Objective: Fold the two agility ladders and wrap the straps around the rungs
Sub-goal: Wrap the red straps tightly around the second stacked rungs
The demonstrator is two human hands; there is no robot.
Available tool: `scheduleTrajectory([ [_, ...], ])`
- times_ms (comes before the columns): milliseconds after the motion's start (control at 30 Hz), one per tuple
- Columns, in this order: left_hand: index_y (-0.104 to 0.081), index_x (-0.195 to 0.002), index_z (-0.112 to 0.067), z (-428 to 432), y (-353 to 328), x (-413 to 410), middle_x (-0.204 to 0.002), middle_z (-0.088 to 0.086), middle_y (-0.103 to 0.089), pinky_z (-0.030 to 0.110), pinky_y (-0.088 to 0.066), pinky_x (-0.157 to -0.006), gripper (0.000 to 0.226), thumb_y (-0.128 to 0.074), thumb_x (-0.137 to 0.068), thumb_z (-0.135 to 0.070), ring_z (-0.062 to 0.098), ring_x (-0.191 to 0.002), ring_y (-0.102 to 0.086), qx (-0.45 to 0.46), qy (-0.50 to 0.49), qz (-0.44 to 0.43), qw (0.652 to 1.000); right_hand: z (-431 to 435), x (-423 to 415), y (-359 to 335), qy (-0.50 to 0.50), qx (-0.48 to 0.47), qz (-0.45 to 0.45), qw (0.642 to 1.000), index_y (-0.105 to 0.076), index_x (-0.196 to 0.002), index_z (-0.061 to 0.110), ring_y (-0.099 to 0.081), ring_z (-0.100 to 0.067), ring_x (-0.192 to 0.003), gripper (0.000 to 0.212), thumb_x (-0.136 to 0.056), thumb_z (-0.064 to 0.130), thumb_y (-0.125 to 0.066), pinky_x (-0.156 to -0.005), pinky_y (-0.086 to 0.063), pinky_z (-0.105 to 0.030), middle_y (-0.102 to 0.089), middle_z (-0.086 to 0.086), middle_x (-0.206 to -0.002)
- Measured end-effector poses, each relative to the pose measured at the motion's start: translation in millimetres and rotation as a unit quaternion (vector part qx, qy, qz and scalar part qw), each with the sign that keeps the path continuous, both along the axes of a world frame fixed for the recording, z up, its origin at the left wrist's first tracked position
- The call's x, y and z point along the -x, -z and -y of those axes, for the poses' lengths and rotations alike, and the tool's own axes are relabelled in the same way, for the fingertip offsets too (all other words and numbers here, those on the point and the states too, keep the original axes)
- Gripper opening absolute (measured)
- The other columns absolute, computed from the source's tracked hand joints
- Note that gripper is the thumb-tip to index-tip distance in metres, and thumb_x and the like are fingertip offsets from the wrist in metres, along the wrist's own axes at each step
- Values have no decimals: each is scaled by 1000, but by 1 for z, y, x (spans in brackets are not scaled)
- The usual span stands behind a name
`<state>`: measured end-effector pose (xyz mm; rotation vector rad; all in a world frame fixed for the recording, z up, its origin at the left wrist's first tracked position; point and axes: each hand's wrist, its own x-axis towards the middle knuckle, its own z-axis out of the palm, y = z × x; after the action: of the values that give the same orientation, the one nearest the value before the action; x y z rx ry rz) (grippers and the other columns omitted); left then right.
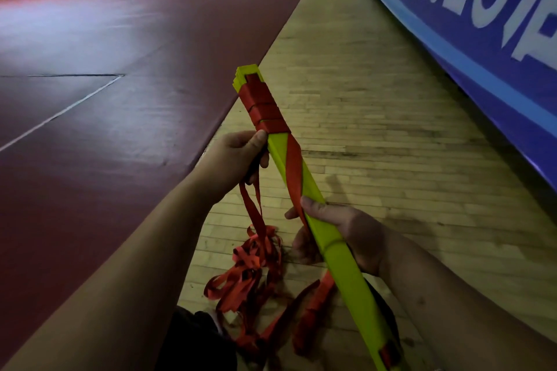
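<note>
Gripping bundled yellow-green plastic rungs [346,265], the right hand [340,232] curled tight; the left hand [238,156] pinched the red fabric strap [294,172].

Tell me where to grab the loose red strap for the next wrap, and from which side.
Pinch the red strap flat on the straight stretch just under the left hand, coming from the left of the yellow-green rung bundle. There it hangs straight, close to the wraps; lower down it tangles on the floor, and the right hand grips the bundle's other side.
</note>
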<state>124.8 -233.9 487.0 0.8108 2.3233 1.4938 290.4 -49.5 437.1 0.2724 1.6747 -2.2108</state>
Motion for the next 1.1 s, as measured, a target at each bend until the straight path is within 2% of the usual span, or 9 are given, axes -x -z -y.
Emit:
scheduleTrajectory([
  [100, -70, -95, -15, -1, 2, 1, -76, -5, -68, 30, -48, -57, 41, -46, -116, -39, 16, -58, -56, -1, -15, 4, 1000, 1, 2, 4, 23, -27, -15, 999, -76, -125, 10, -74, -41, -101, 55, -95, 56, -73, -109, -55, -64, -75, -22, -94],
  [167, -72, -97, -14, -2, 4, 2, -76, -5, -70, 34, -48, -58, 39, -48, -116, -39, 18, -58, -57, -1, -31, 6, 1000, 2, 4, 6, 37, -36, -11, 999, -73, -127, 9, -75, -40, -98, 54, -95, 53, -72, -104, -58, -63, -75, -21, -91],
  [300, -74, -97, -14, -8, 5, 2, -71, -2, -73, 35, -50, -58, 38, -51, -115, -38, 24, -57, -59, 27, -84, -8, 996, 5, 5, 8, 69, -50, 15, 996, -79, -119, 16, -76, -37, -85, 41, -97, 50, -75, -79, -61, -48, -75, -19, -91],
  [400, -74, -97, -13, -11, 7, 1, -77, 5, -76, 40, -54, -62, 39, -50, -115, -37, 24, -57, -63, 62, -105, -34, 992, 8, 8, 14, 102, -73, 11, 992, -85, -109, 24, -74, -30, -86, 34, -91, 53, -81, -82, -56, -46, -78, -7, -88],
  [500, -74, -95, -13, -8, 8, 1, -80, 6, -77, 40, -53, -63, 37, -51, -115, -34, 23, -59, -62, 47, -104, -32, 993, 7, 11, 19, 118, -110, -8, 987, -83, -116, 29, -72, -20, -88, 50, -80, 63, -84, -86, -52, -44, -78, 10, -85],
  [700, -73, -95, -9, -9, 3, -2, -71, -5, -72, 29, -46, -54, 35, -53, -115, -29, 11, -52, -54, -17, -97, 33, 995, 7, 15, 22, 128, -106, -3, 986, -81, -112, 27, -69, -29, -72, 37, -89, 56, -84, -68, -54, -39, -75, -10, -81],
  [833, -76, -95, -11, -8, 0, -2, -79, 3, -77, 37, -51, -60, 47, -56, -110, -50, 18, -57, -62, 50, -92, 16, 994, 10, 17, 29, 146, -175, -8, 974, -79, -102, 28, -69, -27, -69, 31, -88, 55, -86, -69, -54, -42, -77, -7, -77],
  [933, -78, -88, -15, -8, 0, -7, -72, 0, -77, 32, -53, -55, 60, -59, -101, -70, 16, -55, -66, 102, -101, 5, 990, 12, 13, 35, 153, -215, -26, 964, -80, -93, 30, -69, -23, -66, 24, -88, 54, -86, -69, -55, -41, -77, -5, -75],
  [1100, -78, -86, -16, -8, 3, -7, -67, 0, -77, 32, -50, -55, 60, -61, -98, -72, 11, -48, -63, 145, -136, 1, 980, 21, 6, 34, 112, -226, -9, 968, -78, -99, 26, -71, -11, -62, 32, -88, 54, -86, -63, -54, -30, -78, 2, -72],
])
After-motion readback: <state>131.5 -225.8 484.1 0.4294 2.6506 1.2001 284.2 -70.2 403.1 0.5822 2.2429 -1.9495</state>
